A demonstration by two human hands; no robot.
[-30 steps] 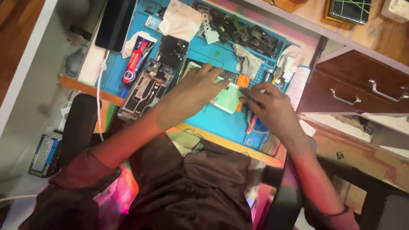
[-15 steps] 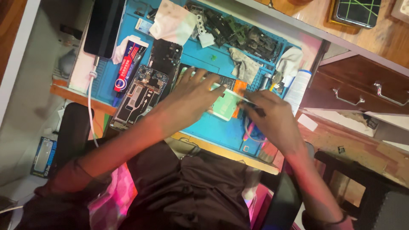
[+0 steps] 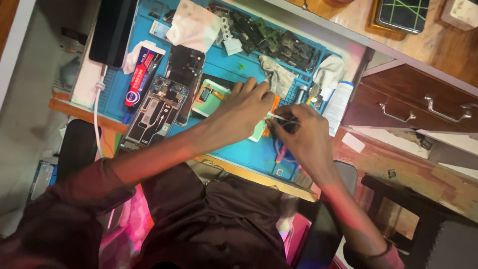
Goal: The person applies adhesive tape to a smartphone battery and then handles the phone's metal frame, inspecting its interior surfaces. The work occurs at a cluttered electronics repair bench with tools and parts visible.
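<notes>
At a cluttered repair bench, a person bends over a blue work mat [image 3: 234, 149], the left hand [image 3: 246, 112] pressed flat with fingers close together on a pale green phone part [image 3: 211, 97] that lies at the mat's middle, just right of an opened phone frame [image 3: 154, 112] with its circuitry bare. The right hand [image 3: 298, 134] pinches a thin pale tool [image 3: 279, 117] between thumb and forefinger, its tip pointed at the part's right edge, close to an orange piece [image 3: 274, 105] largely hidden by the fingers. Whether the tip touches the part cannot be told.

The risk appears to lie in that fine contact: a slip of the tool could scratch or tear a delicate piece, and a loosened left-hand hold would let the part slide on the mat. The crowded surface adds to it: a glue tube [image 3: 142, 74] lies left of the frame, a white cloth [image 3: 194, 25] at the top, a heap of dark spare parts [image 3: 271, 37] along the far edge and a white bottle [image 3: 338, 102] at the right, any of which an elbow or sleeve could knock. Small loose pieces could also be lost among the clutter.

Against the view half a second ago, the hands sit in much the same place, the left one covering the green part as before and the right one close beside it with the tool; the camera has shifted slightly, and the drawers [image 3: 413, 107] at the right stay shut.
</notes>
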